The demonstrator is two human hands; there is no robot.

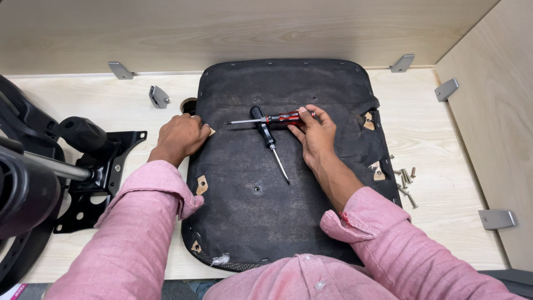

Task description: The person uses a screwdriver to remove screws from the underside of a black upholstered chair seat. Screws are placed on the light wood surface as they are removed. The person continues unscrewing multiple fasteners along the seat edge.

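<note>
A pale wooden table (433, 139) bears a black seat pad (277, 222), screws (405, 180) and a chair mechanism (94, 178).
</note>
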